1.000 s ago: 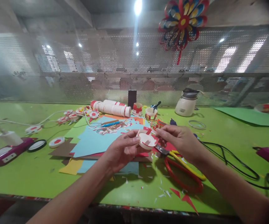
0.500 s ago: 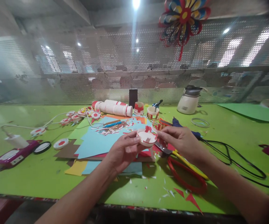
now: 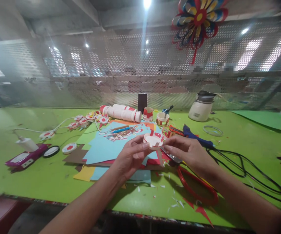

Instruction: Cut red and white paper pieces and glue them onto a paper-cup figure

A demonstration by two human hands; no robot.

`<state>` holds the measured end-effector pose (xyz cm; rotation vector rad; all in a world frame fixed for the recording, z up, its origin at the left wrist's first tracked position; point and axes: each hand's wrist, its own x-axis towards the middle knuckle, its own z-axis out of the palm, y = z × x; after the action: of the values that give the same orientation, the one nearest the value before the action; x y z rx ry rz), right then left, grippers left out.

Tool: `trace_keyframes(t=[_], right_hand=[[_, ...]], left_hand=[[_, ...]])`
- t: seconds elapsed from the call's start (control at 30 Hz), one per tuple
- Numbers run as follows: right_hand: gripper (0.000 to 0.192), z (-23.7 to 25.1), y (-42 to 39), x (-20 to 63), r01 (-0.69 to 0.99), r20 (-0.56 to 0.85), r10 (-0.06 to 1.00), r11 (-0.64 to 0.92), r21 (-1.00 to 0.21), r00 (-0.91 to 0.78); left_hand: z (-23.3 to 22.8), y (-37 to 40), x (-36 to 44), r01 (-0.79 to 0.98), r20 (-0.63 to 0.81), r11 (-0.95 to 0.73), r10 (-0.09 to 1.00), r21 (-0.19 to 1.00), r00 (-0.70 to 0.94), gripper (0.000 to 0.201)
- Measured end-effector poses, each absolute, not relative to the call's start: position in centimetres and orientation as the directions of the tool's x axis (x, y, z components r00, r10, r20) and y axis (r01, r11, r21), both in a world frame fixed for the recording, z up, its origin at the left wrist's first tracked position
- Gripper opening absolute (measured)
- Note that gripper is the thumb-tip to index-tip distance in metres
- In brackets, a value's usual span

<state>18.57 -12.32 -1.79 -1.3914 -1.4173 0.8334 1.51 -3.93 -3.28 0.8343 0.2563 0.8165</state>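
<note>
My left hand [image 3: 133, 154] grips a cut-down paper cup [image 3: 153, 143], white inside with red patches on its rim, between thumb and fingers. The cup is tilted so its inside faces me. At its right edge, the pinched fingers of my right hand [image 3: 188, 151] touch the rim; their tips are partly hidden. Under my right hand lie scissors [image 3: 191, 190] with red and yellow handles. Below the cup, a stack of coloured paper [image 3: 106, 151] lies on the green table.
A blue glue gun [image 3: 199, 139] with a black cable is on the right. Stacked cups [image 3: 121, 113], a phone [image 3: 142, 103] and a jug [image 3: 201, 107] stand behind. A purple power strip [image 3: 27, 157] sits left. Paper scraps [image 3: 177, 200] litter the front.
My right fingers have shifted slightly lower along the cup's right edge. The whole view has swung a little to the left. My left hand still holds the cup.
</note>
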Motion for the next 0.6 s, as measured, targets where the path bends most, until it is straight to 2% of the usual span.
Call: trace_keyframes(t=[0.1, 0.27, 0.6], right_hand=[[0.022, -1.76, -12.39, 18.36, 0.330, 0.157, 0.984, 0.122, -0.936, 0.081], [0.017, -1.72, -12.39, 18.07, 0.377, 0.251, 0.965, 0.206, -0.903, 0.074], [0.016, -1.73, -12.31, 17.83, 0.251, 0.177, 0.983, 0.157, -0.955, 0.058]], left_hand=[[-3.35, -3.91, 1.57, -0.543, 0.131, 0.376, 0.721, 0.751, 0.681, 0.031], [-3.49, -4.02, 1.62, -0.540, 0.166, 0.328, 0.719, 0.775, 0.675, 0.031], [-3.77, -4.32, 1.72, -0.548, 0.202, 0.218, 0.771, 0.808, 0.604, 0.043]])
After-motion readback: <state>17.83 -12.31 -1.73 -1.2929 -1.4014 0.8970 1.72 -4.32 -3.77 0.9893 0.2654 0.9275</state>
